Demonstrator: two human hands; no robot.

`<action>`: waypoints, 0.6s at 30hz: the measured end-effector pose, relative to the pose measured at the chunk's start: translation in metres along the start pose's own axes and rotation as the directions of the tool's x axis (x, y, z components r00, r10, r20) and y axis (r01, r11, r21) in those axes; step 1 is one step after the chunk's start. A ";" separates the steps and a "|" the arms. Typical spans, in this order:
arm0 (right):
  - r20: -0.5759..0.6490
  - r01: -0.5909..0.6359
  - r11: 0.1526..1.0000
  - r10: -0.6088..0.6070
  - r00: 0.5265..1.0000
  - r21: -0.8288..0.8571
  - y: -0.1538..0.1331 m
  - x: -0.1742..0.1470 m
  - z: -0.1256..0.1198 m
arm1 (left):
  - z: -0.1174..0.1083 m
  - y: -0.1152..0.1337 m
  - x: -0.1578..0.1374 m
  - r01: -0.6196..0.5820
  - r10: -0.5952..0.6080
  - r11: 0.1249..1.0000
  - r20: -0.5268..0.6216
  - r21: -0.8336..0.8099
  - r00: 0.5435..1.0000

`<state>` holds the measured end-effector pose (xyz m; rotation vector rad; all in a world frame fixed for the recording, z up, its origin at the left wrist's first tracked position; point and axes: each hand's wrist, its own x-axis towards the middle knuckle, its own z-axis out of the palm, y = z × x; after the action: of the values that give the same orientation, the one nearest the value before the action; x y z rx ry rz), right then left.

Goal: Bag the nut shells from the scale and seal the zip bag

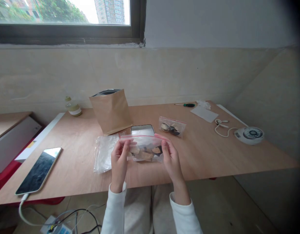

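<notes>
My left hand [119, 162] and my right hand [171, 159] hold up a small clear zip bag [145, 148] with a pink seal strip, one hand at each top corner. Brown and dark pieces lie inside it. The bag hangs just above the wooden table [208, 152] near its front edge. Behind it sits a small silver scale [142, 130]. An open brown paper pouch [111, 110] stands upright further back.
A second filled zip bag [172, 126] lies to the right. A stack of empty clear bags [103, 152] lies left. A phone [39, 170] on a cable is at far left. A small bottle [72, 106], a screwdriver [186, 105], a paper [204, 113] and a round white device [249, 135] are also there.
</notes>
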<state>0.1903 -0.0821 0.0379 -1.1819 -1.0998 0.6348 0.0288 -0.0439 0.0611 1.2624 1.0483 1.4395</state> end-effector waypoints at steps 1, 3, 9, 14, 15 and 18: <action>0.001 -0.002 1.000 0.002 1.000 -0.017 0.001 0.000 -0.001 | 0.001 0.001 -0.001 -0.005 0.005 1.000 -0.010 0.012 1.000; 0.015 -0.007 0.999 0.007 1.000 -0.033 0.002 0.001 -0.001 | 0.004 0.002 -0.003 0.002 -0.001 1.000 -0.037 0.032 0.999; -0.185 0.139 0.940 -0.203 0.962 -0.312 -0.009 -0.003 0.004 | 0.007 0.005 -0.006 0.038 -0.031 0.998 -0.128 0.052 0.991; 0.295 0.331 0.919 -0.262 0.919 -0.214 -0.049 -0.019 0.016 | 0.007 0.001 -0.006 0.030 -0.021 0.997 -0.116 0.074 0.993; 0.407 0.323 0.935 -0.242 0.881 -0.145 -0.057 -0.023 0.019 | 0.007 -0.001 -0.005 0.029 -0.021 0.997 -0.116 0.074 0.993; 0.662 0.204 0.979 -0.143 0.735 -0.015 -0.070 -0.034 0.029 | 0.008 -0.004 -0.002 0.022 -0.013 0.998 -0.139 0.062 0.990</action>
<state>0.1409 -0.1211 0.0918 -0.9167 -1.8365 0.8984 0.0377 -0.0451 0.0572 1.2083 1.2027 1.5082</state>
